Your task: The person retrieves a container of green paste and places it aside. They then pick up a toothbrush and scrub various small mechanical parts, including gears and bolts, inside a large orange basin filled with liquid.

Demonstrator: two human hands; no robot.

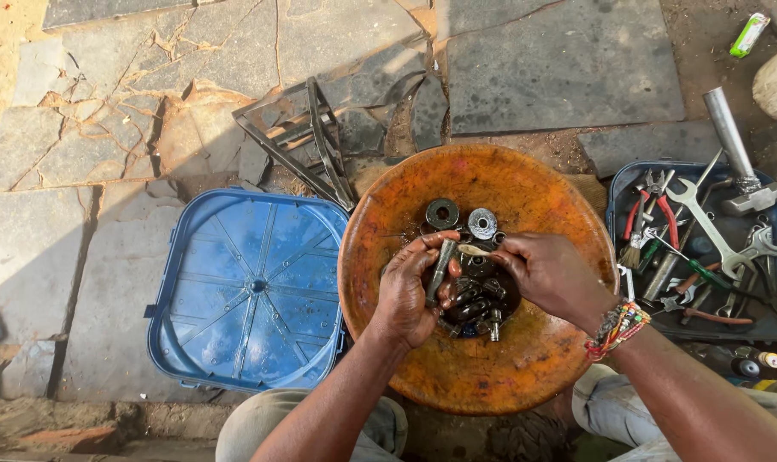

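Head view: I see both hands working over a round orange basin (525,359) set on cracked stone paving. The left hand (410,295) has its fingers closed around a dark metal cylinder (440,269), held nearly upright above the basin centre. The right hand (551,274) pinches a small brush (474,250) between thumb and fingertips, with the bristle end at the cylinder's top. Below the hands, oily metal parts (474,304) lie heaped in the basin bottom; two ring-shaped parts (462,218) rest just beyond them. A blue plastic lid (247,291) sits beside the basin on the left. A blue tray (619,184) of wrenches, pliers and a hammer (739,162) stands on the right.
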